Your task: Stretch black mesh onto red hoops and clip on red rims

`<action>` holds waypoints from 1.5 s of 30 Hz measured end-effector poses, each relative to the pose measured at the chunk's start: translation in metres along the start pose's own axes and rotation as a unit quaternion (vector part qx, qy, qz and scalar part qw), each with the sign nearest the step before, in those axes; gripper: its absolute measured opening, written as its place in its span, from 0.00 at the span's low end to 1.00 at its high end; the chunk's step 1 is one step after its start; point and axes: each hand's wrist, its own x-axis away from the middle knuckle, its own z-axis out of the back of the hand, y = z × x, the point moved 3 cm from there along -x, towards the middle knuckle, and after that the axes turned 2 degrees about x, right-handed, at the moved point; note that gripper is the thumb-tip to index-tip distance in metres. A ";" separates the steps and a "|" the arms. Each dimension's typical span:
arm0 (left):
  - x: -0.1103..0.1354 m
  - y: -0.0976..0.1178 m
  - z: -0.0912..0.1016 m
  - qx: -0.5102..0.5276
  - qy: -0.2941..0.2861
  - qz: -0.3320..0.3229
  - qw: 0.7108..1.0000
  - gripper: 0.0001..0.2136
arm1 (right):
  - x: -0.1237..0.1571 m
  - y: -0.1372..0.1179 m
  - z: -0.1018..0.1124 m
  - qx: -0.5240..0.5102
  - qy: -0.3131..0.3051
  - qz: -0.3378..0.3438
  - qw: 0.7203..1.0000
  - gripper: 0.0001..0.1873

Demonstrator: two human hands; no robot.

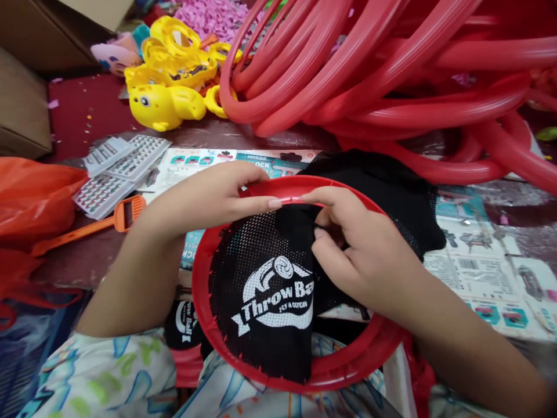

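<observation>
A round red plastic ring (203, 290) rests on my lap, tilted toward me. Black mesh fabric (261, 238) printed with white "Throw Ball" lettering spans its left part, along little pegs on the inner edge; on the right the ring stays uncovered. My left hand (217, 194) grips the far rim, its thumb lying along the top. Right beside it, the index fingertip of my right hand (361, 244) touches the rim, while thumb and curled fingers pinch the mesh edge. Part of the fabric is hidden behind this hand.
Large red plastic hoops (348, 75) pile up at the back right. Behind the ring lies more black mesh (374, 174) on printed cardboard sheets (470, 278). Yellow toy parts (165, 104), clear trays (130, 162), an orange-handled tool (100, 223), an orange bag (35, 197) and cardboard boxes (20, 104) stand left.
</observation>
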 end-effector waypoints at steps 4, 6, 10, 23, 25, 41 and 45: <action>0.000 0.013 -0.007 0.108 0.078 -0.001 0.991 0.15 | 0.002 -0.003 0.008 0.077 0.041 0.098 0.991 0.16; 0.005 0.023 -0.007 0.129 0.099 -0.031 0.986 0.14 | 0.003 -0.003 0.010 0.105 0.043 0.120 0.986 0.16; 0.011 0.031 -0.005 0.128 0.112 -0.050 0.984 0.09 | 0.002 -0.003 0.011 0.092 0.056 0.118 0.987 0.12; 0.009 0.030 -0.003 0.140 0.127 -0.041 0.981 0.05 | -0.001 -0.005 0.011 0.163 0.089 0.191 0.964 0.15; 0.010 0.032 -0.004 0.132 0.141 -0.042 0.980 0.05 | -0.001 -0.005 0.010 0.176 0.104 0.201 0.958 0.12; 0.008 0.030 -0.017 0.073 0.190 -0.027 0.979 0.04 | -0.005 -0.001 0.002 0.276 0.117 0.196 0.934 0.13; 0.005 0.030 -0.020 0.041 0.214 -0.030 0.975 0.06 | -0.004 0.003 0.000 0.306 0.106 0.191 0.927 0.14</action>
